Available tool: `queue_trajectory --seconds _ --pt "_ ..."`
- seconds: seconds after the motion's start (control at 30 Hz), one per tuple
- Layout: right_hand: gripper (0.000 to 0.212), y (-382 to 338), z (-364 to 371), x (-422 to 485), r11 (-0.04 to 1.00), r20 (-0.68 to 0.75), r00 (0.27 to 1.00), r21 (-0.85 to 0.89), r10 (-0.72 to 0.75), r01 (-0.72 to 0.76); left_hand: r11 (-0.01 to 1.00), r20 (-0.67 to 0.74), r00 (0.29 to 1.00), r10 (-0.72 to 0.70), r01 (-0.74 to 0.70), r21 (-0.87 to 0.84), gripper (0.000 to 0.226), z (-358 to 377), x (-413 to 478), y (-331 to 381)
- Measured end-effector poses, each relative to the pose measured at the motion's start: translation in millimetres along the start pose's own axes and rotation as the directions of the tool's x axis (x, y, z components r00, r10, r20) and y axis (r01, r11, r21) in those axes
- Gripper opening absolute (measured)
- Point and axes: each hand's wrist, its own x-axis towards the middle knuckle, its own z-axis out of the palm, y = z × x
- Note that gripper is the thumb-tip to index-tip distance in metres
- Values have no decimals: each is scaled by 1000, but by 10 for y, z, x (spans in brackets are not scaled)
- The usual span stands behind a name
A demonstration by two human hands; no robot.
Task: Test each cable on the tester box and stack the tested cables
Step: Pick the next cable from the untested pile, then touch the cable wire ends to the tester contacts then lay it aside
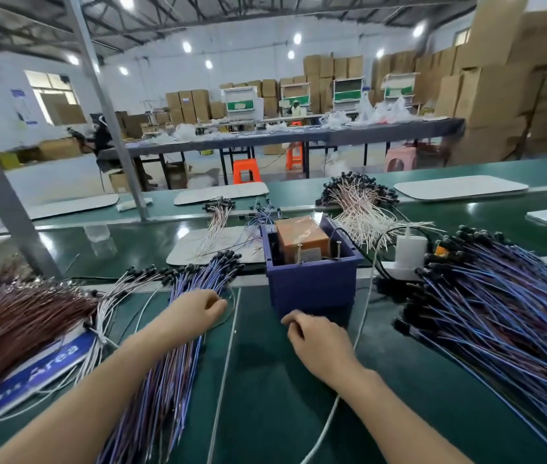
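On a green workbench (265,396) in a warehouse, a person's two bare forearms reach forward. The left hand (195,313) rests on a fanned stack of blue-and-purple cables (178,346) with black end caps, its fingers curled down onto the wires; whether it pinches one I cannot tell. The right hand (312,339) sits just in front of the tester box (312,283), fingers curled into a loose fist; what, if anything, it holds is hidden.

The tester box is a dark blue plastic bin holding an orange block (302,239) and two upright metal pins at its near edge. A thin white cord (362,316) runs past the box's right side and under the right wrist.

Five cable heaps are visible: a much larger blue pile (499,313) on the right, a brown bundle (14,316) at far left, a white bunch (114,289) between the brown and the stack, and a pink-white heap (362,205) behind the box. One white power adapter (411,252) stands in a power strip between the box and the right pile. A blue label strip (47,366) lies under the left cables. Two grey metal posts (104,105) rise at left. Behind stand two orange stools (247,170) and stacked cardboard cartons (499,88).
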Motion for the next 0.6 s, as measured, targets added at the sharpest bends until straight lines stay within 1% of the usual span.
queue_trajectory --seconds 0.1,0.2,0.27,0.37,0.43,0.5,0.6 --pt "26 46 90 24 998 -14 998 19 68 -67 997 -146 987 -72 68 -28 23 31 97 -156" --pt "23 97 106 42 988 -17 994 110 109 -106 995 -240 966 -94 99 8 26 105 265 -156" --pt "22 132 110 41 976 -33 991 180 132 -124 991 -279 955 -96 119 65 28 169 389 -119" --pt "23 158 118 47 965 -39 988 223 150 -137 959 -291 951 -109 178 221 32 259 535 -81" --pt "23 166 123 56 956 -43 987 257 157 -141 939 -298 944 -142 223 260 31 301 603 -93" --pt "23 177 128 66 949 -46 985 279 163 -144 937 -308 933 -188 265 230 28 327 642 -100" --pt "23 180 138 73 946 -45 985 289 168 -148 948 -333 908 -253 302 101 25 346 657 -94"
